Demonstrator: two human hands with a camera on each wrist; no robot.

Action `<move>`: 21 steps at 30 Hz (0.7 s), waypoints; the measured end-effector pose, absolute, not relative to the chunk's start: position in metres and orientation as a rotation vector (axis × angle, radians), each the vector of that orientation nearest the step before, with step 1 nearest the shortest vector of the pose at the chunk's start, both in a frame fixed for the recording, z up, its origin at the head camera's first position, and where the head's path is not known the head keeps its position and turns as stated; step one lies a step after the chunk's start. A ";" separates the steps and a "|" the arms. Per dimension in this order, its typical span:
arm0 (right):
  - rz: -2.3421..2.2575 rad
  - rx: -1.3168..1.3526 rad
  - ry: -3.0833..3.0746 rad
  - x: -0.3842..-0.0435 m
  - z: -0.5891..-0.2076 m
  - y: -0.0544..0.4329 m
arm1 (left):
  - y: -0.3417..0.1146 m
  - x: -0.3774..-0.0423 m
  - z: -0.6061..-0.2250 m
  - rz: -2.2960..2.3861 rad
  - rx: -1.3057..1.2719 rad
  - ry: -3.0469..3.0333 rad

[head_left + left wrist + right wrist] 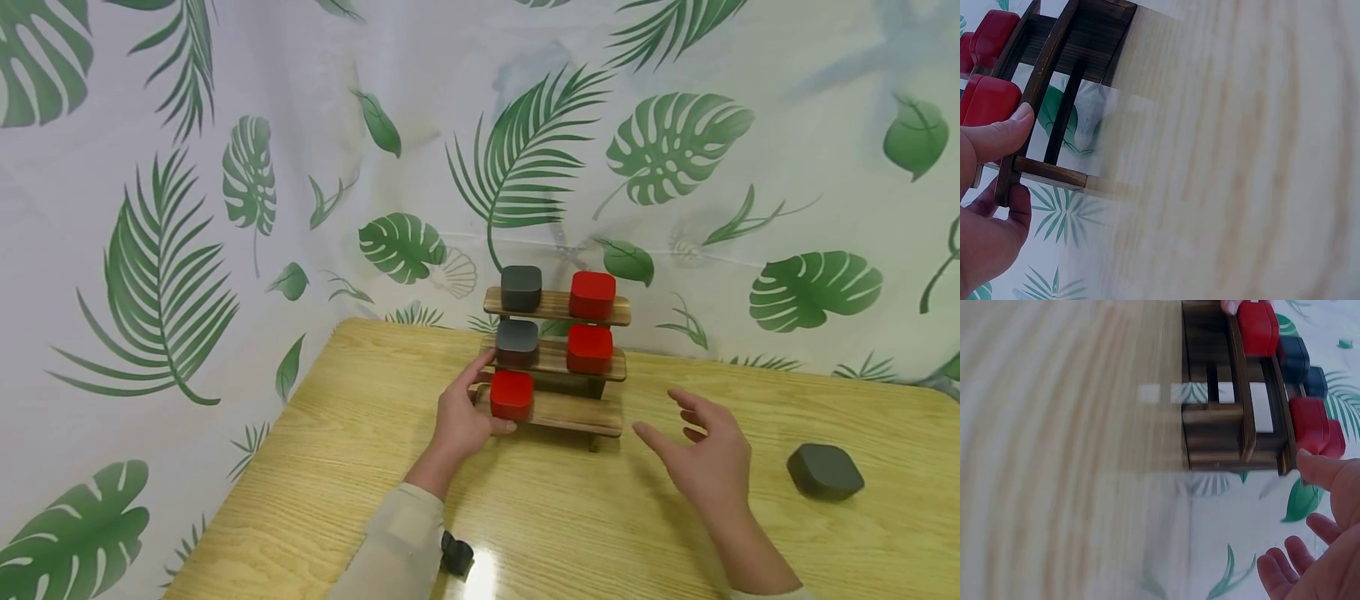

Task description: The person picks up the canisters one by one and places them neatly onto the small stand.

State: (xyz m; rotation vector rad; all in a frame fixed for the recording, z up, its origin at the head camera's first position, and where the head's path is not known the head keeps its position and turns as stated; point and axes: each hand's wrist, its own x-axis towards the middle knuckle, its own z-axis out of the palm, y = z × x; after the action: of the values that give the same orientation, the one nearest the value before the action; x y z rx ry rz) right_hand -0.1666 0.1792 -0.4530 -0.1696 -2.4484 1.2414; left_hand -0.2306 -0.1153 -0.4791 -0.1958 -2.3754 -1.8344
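Observation:
A three-tier wooden display shelf (573, 411) stands on the table by the patterned cloth. My left hand (462, 421) grips the left end of its bottom tier, thumb at the front edge and fingers curled under the board (1050, 75). Beside that thumb, a red rounded box (512, 396) sits on the bottom tier. The middle tier carries a dark grey box (517, 342) at left and a red box (590, 349) at right; the top tier has a dark grey box (521, 288) and a red box (592, 295) likewise. My right hand (708, 458), holding nothing, hovers right of the shelf with fingers apart.
Right of my right hand, another dark grey box (825, 472) lies on the wooden table (300, 500). A small black object (457, 555) rests near my left sleeve. White cloth with green leaves (420, 100) hangs behind and to the left of the table.

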 end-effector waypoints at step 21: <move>0.958 -0.263 -2.455 -0.163 -0.455 0.236 | -0.116 -0.231 -0.479 -1.867 -0.177 -2.385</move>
State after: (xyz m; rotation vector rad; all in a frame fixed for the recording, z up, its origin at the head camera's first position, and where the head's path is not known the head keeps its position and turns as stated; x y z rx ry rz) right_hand -0.1632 0.2364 -0.4551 -0.2630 -2.4549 0.9576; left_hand -0.2307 -0.1160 -0.4788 -0.1768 -2.3847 -1.8672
